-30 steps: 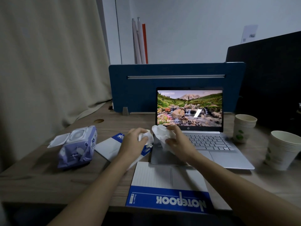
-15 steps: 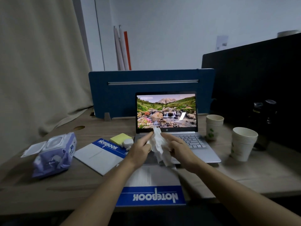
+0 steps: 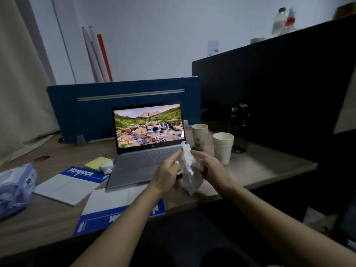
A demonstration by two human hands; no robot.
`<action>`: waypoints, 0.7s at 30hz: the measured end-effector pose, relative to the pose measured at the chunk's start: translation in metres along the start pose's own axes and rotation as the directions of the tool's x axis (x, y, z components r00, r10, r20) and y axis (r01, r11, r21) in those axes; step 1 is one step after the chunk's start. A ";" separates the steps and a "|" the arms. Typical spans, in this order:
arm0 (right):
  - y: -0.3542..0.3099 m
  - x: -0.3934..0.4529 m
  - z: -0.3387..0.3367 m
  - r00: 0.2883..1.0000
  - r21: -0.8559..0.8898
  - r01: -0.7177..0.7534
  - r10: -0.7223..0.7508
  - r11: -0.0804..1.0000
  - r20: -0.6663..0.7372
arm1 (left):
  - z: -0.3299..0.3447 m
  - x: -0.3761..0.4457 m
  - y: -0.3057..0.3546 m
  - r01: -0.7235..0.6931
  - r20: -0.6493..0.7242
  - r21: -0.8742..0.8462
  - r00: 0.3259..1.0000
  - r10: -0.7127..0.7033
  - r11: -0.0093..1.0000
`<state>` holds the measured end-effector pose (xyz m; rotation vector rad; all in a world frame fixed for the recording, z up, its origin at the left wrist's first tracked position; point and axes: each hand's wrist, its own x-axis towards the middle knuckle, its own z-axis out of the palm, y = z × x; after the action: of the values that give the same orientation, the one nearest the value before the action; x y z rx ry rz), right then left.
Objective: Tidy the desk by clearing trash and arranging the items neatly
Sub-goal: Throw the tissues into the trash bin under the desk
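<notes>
Wooden desk (image 3: 256,170): laptop (image 3: 146,160), notebooks (image 3: 73,185), cups (image 3: 223,147), wipes pack (image 3: 13,189).

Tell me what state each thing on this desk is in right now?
Laptop: open, screen lit.
Tissue: crumpled, held between both hands.
Left hand: pinching the tissue.
Right hand: gripping the tissue.
Wipes pack: lying on the desk.
Paper cups: upright, stacked.
Notebooks: closed, flat.
Dark bottle: upright.

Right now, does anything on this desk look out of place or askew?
Yes. The near notebook hangs over the desk's front edge, and the second notebook lies skewed. The wet-wipes pack sits with its lid open. Both hands hold a crumpled tissue.
</notes>
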<state>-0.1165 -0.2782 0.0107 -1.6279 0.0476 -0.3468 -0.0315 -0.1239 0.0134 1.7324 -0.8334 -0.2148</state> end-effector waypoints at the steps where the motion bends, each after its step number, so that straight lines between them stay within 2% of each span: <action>1: 0.001 -0.010 -0.011 0.999 0.007 0.001 -0.001 1.000 -0.034 | 0.015 -0.001 0.003 -0.014 0.019 -0.004 1.000 0.015 1.000; 6: 0.012 -0.066 -0.069 0.983 0.017 0.029 -0.026 0.999 -0.184 | 0.097 -0.011 0.017 -0.004 0.118 -0.103 0.993 0.016 0.995; 9: 0.023 -0.096 -0.102 0.955 0.018 0.039 -0.032 0.999 -0.295 | 0.141 -0.017 0.021 -0.034 0.171 -0.103 0.984 0.051 0.994; 14: 0.057 -0.146 -0.155 0.925 0.019 -0.004 0.011 1.000 -0.379 | 0.215 -0.031 0.013 -0.047 0.299 -0.175 0.949 0.098 0.983; 21: 0.139 -0.200 -0.208 0.884 0.083 -0.125 0.149 0.989 -0.443 | 0.303 -0.048 -0.035 0.113 0.438 -0.228 0.899 -0.002 0.967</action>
<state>-0.3348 -0.4444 -0.1546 -1.4536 0.4997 -0.6040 -0.2149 -0.3239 -0.1339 1.4900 -1.0279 -0.7401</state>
